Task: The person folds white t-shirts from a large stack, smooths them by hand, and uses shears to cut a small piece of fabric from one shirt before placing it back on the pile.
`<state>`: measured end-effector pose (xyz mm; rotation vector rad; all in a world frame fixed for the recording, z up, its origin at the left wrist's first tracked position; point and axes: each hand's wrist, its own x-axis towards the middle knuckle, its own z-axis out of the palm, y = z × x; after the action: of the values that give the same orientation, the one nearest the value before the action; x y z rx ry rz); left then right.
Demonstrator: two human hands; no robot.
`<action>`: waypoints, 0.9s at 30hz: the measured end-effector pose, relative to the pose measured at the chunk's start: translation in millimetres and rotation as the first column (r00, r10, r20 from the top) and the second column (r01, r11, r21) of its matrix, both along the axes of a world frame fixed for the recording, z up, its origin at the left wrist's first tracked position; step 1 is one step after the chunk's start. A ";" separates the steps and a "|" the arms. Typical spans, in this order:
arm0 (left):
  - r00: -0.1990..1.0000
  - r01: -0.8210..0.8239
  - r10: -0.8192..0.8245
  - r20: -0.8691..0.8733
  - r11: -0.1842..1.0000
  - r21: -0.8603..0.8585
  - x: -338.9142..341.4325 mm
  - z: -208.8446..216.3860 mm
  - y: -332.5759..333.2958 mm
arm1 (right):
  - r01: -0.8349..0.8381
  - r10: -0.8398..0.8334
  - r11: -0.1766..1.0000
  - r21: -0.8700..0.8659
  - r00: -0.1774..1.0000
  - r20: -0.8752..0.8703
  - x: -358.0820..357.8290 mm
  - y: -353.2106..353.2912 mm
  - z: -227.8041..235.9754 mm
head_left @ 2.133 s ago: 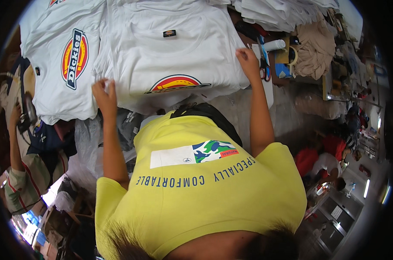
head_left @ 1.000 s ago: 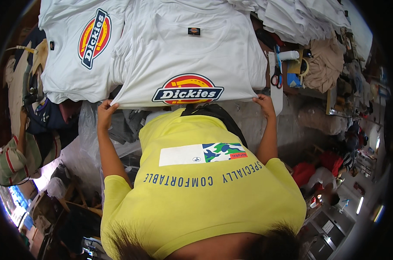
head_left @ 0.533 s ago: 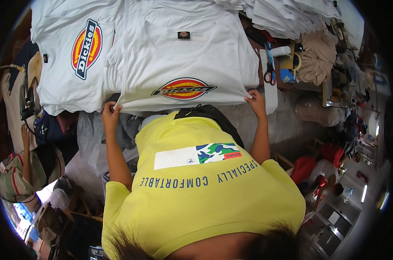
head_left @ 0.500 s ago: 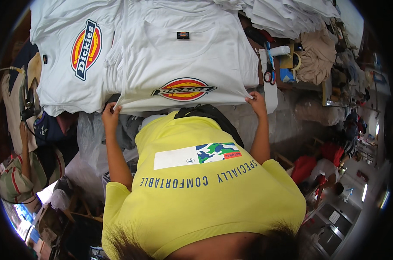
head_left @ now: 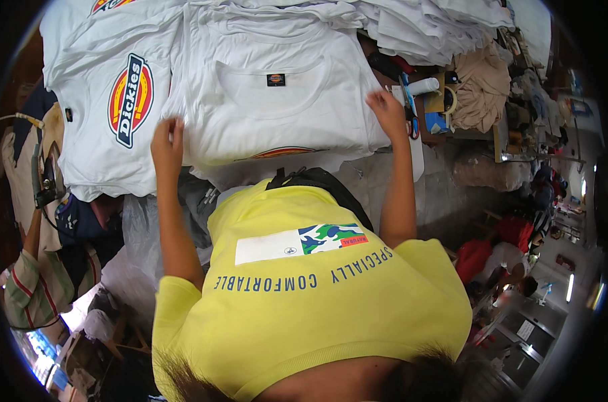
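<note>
A white sleeveless top (head_left: pixel 277 127) lies spread in front of me, its scoop neck with a small black label facing up. Its red and yellow oval print shows only as a strip where the cloth curves over the front edge. Beside the top's left edge is my left hand (head_left: pixel 168 142), fingers bent, a gap by the thumb and no cloth seen in it. Over the right edge hovers my right hand (head_left: pixel 388 112), loosely open and somewhat blurred. Left of the top lies another white garment (head_left: pixel 83 147) with a large printed emblem (head_left: pixel 130 100).
More white garments (head_left: pixel 438 30) are heaped at the far right. Scissors (head_left: pixel 413 124), a white roll (head_left: pixel 423 86), a tape roll (head_left: pixel 450 100) and beige cloth (head_left: pixel 481 87) sit on the right. Another person's striped sleeve (head_left: pixel 39 288) shows at the left.
Both hands have let go of the top's lower corners and moved up along its sides. The hem has dropped over the front edge, taking most of the oval print from sight.
</note>
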<state>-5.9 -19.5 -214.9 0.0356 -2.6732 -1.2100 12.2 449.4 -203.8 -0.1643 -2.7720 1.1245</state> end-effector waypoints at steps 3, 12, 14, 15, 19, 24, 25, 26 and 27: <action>0.946 0.063 -0.181 -0.268 0.917 -0.394 -81.2 -7.6 12.2 | -0.077 0.128 0.939 0.334 0.983 -0.134 -79.2 -14.8 -11.0; 0.901 0.430 -0.423 0.091 0.901 -0.065 -136.2 13.6 36.0 | -0.291 0.286 0.957 0.007 0.946 0.156 -134.1 -19.9 -1.8; 0.935 0.334 -0.342 -0.098 0.938 -0.090 -99.7 44.3 37.9 | -0.287 0.290 0.951 -0.111 0.957 0.004 -102.3 -23.5 29.1; 0.933 0.273 -0.299 -0.198 0.950 -0.149 -79.1 57.8 32.8 | -0.282 0.275 0.949 -0.143 0.959 -0.066 -82.2 -25.4 49.3; 0.914 0.245 -0.335 -0.229 0.905 -0.348 21.0 128.5 8.1 | -0.236 0.250 0.959 -0.155 0.965 0.084 15.3 -14.0 135.3; 0.876 0.307 -0.394 -0.277 0.900 -0.310 55.7 184.3 0.4 | -0.438 0.414 0.882 -0.175 0.897 -0.155 55.4 9.3 190.7; 0.878 0.272 -0.392 -0.275 0.881 -0.386 47.0 184.2 2.9 | -0.389 0.382 0.916 -0.096 0.920 -0.085 42.5 5.6 191.5; 0.863 0.306 -0.386 -0.325 0.912 -0.271 18.6 160.6 5.5 | -0.324 0.324 0.946 0.003 0.946 -0.029 23.0 -3.5 188.4; 0.887 0.272 -0.343 -0.309 0.929 -0.250 -5.8 144.0 10.3 | -0.374 0.373 0.927 0.002 0.927 0.040 -7.5 -7.5 176.5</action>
<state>-11.7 -9.2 -71.0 -0.6028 -2.5230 -0.9070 4.7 441.9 -27.3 0.3654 -2.9210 1.1943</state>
